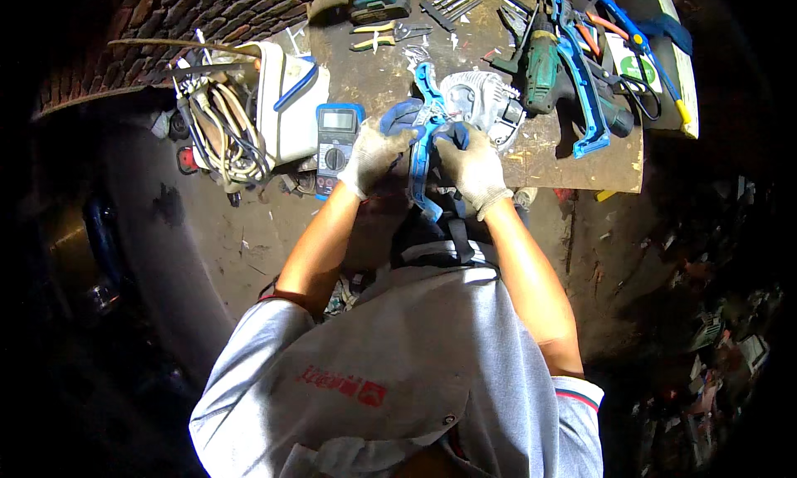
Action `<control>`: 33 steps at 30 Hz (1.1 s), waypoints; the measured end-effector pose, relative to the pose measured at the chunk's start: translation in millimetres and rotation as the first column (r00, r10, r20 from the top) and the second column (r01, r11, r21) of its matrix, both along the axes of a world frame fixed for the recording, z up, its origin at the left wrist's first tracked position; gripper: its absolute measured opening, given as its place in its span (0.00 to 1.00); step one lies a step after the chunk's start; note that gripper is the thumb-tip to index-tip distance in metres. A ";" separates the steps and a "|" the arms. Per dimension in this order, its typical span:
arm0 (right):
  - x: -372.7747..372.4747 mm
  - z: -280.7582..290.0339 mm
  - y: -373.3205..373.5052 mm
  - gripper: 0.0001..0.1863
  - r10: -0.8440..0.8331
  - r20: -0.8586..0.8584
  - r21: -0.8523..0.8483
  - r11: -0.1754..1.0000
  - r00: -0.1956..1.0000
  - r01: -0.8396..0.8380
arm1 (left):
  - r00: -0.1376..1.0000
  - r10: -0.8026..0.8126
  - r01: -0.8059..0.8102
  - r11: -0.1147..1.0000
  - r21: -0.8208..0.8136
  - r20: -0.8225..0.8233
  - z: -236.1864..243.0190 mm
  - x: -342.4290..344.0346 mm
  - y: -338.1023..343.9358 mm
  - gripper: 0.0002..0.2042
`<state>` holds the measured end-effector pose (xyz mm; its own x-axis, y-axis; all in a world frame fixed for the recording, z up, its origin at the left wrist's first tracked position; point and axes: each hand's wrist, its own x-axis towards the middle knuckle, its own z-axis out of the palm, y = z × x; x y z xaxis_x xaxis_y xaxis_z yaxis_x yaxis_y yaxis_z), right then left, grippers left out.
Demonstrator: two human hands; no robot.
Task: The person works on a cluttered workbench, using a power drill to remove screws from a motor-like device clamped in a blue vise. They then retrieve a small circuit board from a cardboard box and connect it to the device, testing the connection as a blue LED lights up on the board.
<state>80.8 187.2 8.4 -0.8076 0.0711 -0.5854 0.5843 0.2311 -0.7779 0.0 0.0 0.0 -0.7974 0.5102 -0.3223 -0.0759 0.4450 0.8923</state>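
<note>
One gloved left hand (378, 153) grasps a blue plastic casing shell (421, 167) over the table (616, 169) edge; the right hand (471, 164) curls against it, its grip unclear from here. A multimeter (337, 150) lies left, a finned metal housing (480, 96) right.

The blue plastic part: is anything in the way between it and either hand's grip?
Nothing visible, apart from the work gloves. The left hand holds the blue plastic part; the right hand is close against its other side. The grey metal piece lies beyond the right hand, not between.
</note>
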 end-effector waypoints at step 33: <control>23.1 2.3 7.7 0.23 -0.012 -0.028 0.159 0.987 1.000 0.017 | 0.850 0.116 -0.272 0.932 0.240 0.515 -8.2 -3.4 7.4 0.13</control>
<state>103.9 194.9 10.7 -0.8213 0.1736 -0.5435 0.5676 0.3450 -0.7476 -3.4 7.4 -8.2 -0.6708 0.4938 -0.5533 -0.5888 0.0989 0.8022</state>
